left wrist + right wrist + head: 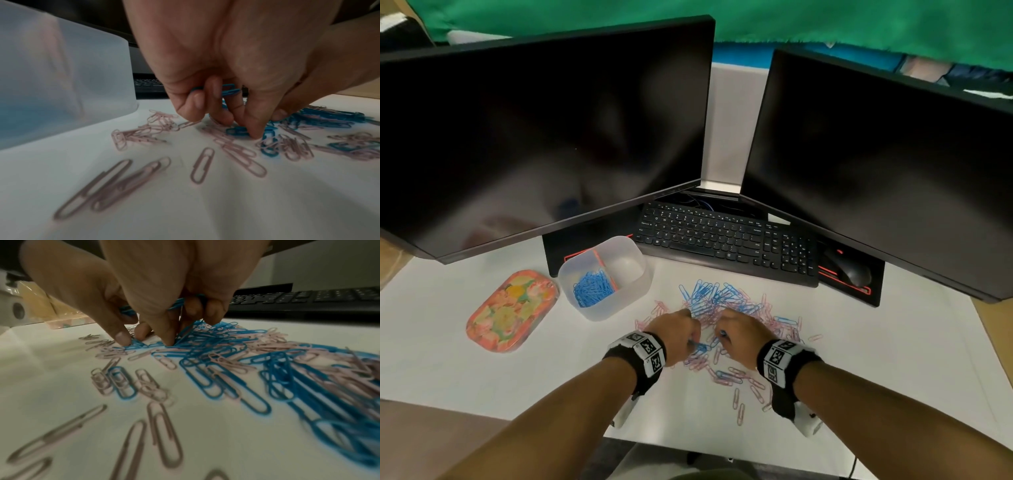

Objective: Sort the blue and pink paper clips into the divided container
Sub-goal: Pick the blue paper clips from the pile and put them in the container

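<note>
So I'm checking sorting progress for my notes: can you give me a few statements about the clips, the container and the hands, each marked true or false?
1. The divided container already holds blue clips in its left compartment. True.
2. The container's right compartment is full of pink clips. False: it looks empty.
3. The left hand keeps blue clips in its grip. True.
4. The right hand is holding only pink clips. False: the clips in its grip are blue.
5. The mixed pile lies in front of the keyboard. True.
6. The floral lid is closed on the container. False: it lies on the table to the container's left.
</note>
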{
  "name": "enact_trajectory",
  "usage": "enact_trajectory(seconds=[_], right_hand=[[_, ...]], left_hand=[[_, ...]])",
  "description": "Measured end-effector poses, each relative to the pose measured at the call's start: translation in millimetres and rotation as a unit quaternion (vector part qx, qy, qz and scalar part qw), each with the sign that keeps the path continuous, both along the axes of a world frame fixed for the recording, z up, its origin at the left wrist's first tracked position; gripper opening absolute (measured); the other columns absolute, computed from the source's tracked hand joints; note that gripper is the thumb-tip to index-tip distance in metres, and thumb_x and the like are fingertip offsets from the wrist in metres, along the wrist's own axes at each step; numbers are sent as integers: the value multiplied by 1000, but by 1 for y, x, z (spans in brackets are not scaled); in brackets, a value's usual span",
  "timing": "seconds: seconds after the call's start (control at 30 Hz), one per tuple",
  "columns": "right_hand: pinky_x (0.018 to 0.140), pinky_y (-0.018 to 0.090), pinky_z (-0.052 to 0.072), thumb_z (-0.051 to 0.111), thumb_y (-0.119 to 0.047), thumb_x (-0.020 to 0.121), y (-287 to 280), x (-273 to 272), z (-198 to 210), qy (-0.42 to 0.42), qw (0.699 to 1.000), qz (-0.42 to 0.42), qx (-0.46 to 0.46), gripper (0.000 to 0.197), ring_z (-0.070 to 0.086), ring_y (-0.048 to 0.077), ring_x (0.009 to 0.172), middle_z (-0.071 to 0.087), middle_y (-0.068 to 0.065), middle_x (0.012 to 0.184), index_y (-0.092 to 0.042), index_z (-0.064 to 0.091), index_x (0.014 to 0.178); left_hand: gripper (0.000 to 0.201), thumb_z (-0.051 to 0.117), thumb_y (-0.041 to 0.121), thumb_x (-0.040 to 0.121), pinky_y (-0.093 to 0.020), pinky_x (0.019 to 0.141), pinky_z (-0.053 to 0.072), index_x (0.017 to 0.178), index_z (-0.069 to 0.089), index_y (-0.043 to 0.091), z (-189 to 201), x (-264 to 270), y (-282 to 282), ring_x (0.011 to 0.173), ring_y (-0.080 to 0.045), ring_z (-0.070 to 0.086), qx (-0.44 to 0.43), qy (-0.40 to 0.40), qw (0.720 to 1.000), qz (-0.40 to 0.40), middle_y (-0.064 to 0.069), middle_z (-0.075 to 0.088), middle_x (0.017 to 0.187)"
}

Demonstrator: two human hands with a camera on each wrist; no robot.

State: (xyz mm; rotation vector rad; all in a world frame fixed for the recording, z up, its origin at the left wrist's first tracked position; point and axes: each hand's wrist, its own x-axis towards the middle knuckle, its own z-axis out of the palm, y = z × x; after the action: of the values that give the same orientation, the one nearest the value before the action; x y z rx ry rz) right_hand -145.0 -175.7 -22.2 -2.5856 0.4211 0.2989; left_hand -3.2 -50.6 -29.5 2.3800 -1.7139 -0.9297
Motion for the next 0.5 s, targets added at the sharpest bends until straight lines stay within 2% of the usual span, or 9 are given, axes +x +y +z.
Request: enact_trajectory(seconds=[0.17, 0.37, 0.5], right_hand=[[76, 32, 48, 46, -7, 89, -2, -2, 1, 23, 1000, -12, 10, 17, 55, 25, 86, 56, 6, 98, -8, 62, 89], [78, 32, 46, 45, 1, 83, -5, -2, 4, 32, 999, -21, 22, 20, 55, 25, 89, 58, 6, 100, -9, 60, 93], [81, 32, 47, 43, 0, 84, -6, -4, 5, 36, 998, -34, 30, 23, 55, 24, 90, 57, 6, 102, -11, 60, 95]], left_hand=[[10, 58, 21, 85, -28, 80, 50, 93, 64, 22, -1, 0, 1, 94, -21, 61, -10, 19, 1000, 23, 1, 62, 105], [12, 54, 16, 83, -28, 78, 51, 86, 63, 23, 2, 0, 1, 89, -19, 62, -10, 38, 999, 36, 2, 66, 97], [13, 54, 13, 82, -25, 74, 51, 80, 62, 24, 4, 0, 2, 81, -17, 62, -30, 73, 994, 81, 5, 66, 87]])
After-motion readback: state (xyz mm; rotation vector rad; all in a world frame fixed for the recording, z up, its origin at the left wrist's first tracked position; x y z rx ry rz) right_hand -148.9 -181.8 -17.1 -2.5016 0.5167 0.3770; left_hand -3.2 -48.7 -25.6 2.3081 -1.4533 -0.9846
